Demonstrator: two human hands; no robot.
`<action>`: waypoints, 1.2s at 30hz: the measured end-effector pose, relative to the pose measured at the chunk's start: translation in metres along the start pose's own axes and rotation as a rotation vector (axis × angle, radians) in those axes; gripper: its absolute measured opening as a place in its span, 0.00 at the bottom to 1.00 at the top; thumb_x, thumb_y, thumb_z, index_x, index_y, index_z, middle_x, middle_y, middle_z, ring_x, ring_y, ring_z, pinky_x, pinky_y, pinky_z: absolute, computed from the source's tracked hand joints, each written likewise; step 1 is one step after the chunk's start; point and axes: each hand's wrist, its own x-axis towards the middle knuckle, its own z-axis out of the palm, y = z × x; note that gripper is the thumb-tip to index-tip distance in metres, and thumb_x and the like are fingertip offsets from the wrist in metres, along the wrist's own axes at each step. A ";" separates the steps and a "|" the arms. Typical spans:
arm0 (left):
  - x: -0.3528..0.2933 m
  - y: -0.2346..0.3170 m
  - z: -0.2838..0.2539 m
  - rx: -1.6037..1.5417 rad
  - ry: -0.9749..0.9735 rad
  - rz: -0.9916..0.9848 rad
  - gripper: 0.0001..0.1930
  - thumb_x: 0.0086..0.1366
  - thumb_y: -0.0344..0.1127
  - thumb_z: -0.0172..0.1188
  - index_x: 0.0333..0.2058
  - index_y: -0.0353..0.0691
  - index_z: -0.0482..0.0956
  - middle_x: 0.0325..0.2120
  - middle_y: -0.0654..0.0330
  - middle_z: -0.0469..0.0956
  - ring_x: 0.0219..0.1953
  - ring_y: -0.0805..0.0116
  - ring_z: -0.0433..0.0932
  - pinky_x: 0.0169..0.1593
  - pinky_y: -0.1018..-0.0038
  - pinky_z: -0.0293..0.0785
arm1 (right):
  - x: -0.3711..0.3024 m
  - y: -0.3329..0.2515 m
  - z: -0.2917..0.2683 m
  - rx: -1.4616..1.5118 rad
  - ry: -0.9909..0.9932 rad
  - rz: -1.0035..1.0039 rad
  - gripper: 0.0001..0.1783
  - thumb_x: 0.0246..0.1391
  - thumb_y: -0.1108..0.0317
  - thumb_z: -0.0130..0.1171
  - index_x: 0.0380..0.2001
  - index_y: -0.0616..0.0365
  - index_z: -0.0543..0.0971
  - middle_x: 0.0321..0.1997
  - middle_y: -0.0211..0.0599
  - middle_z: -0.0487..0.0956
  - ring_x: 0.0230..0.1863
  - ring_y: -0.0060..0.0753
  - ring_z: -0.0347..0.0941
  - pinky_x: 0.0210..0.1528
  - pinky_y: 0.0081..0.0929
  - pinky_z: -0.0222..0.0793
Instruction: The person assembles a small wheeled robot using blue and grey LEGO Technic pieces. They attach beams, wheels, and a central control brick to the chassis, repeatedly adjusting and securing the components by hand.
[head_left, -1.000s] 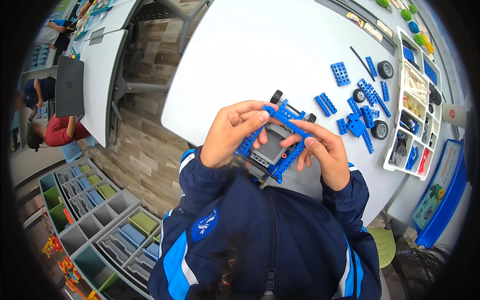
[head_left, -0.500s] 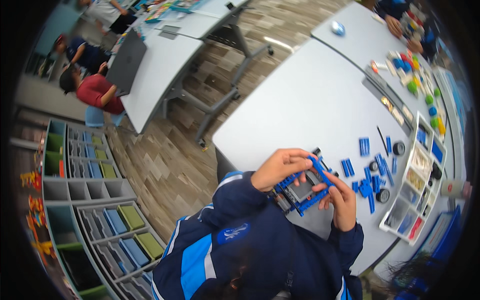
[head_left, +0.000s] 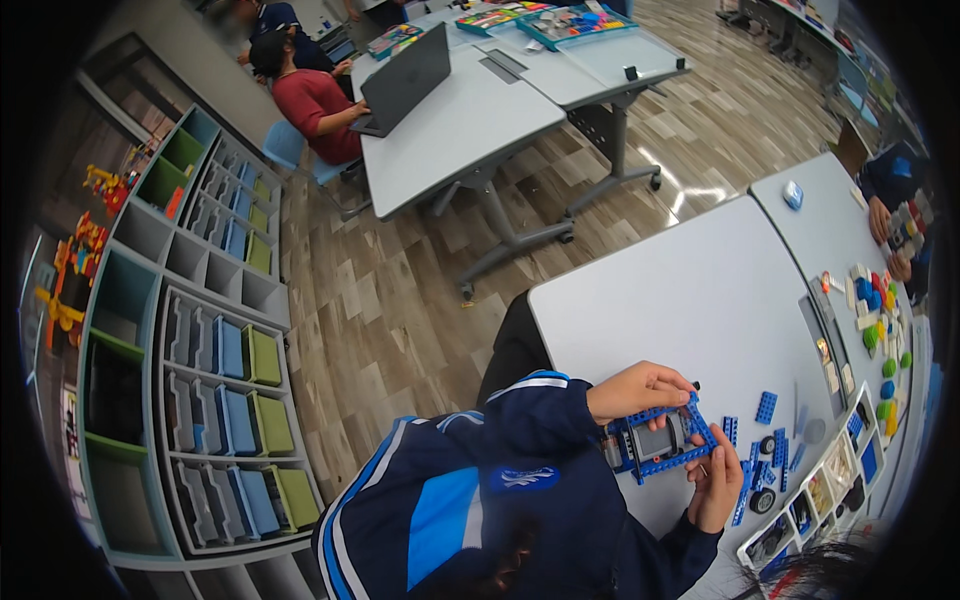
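My left hand (head_left: 642,392) has its fingers closed around the far side of a blue building-brick frame (head_left: 678,460) with a grey block in its middle. At the frame's right end, my right hand (head_left: 718,482) pinches the corner by a blue beam. The frame is held over the table's near edge, close to my jacket. Just right of my hands lie loose blue beams (head_left: 731,430), a blue plate (head_left: 766,407), a small black wheel (head_left: 767,444) and a larger wheel (head_left: 763,500).
A white sorting tray (head_left: 790,490) with small parts lies on the right. Beyond it, coloured bricks (head_left: 868,300) and another person's hands (head_left: 885,240) are at the adjoining table. Drawer shelving (head_left: 230,350) stands left; a person in red (head_left: 308,105) sits at a laptop (head_left: 410,80).
The view has swung, so the table, the hands and the frame sit farther right and lower in the picture. Both hands keep hold of the frame.
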 end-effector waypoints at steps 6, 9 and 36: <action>-0.002 -0.003 -0.001 -0.020 -0.033 0.049 0.20 0.72 0.38 0.55 0.55 0.28 0.72 0.41 0.52 0.83 0.27 0.79 0.76 0.34 0.81 0.75 | 0.000 0.001 0.001 -0.107 0.251 -0.185 0.21 0.67 0.67 0.49 0.58 0.68 0.73 0.46 0.47 0.81 0.32 0.22 0.72 0.31 0.17 0.64; -0.003 -0.005 -0.002 -0.019 -0.038 0.045 0.20 0.72 0.39 0.55 0.54 0.27 0.74 0.40 0.53 0.84 0.27 0.79 0.76 0.34 0.82 0.75 | -0.004 0.000 0.008 -0.179 0.270 -0.313 0.20 0.65 0.71 0.49 0.57 0.69 0.75 0.46 0.45 0.81 0.36 0.23 0.72 0.34 0.19 0.66; -0.006 -0.001 0.004 0.094 0.013 0.048 0.17 0.70 0.42 0.59 0.44 0.31 0.81 0.32 0.59 0.84 0.24 0.81 0.75 0.30 0.83 0.73 | -0.009 -0.012 0.039 -0.818 0.182 -0.766 0.15 0.54 0.86 0.56 0.45 0.66 0.82 0.40 0.45 0.83 0.42 0.41 0.76 0.46 0.32 0.70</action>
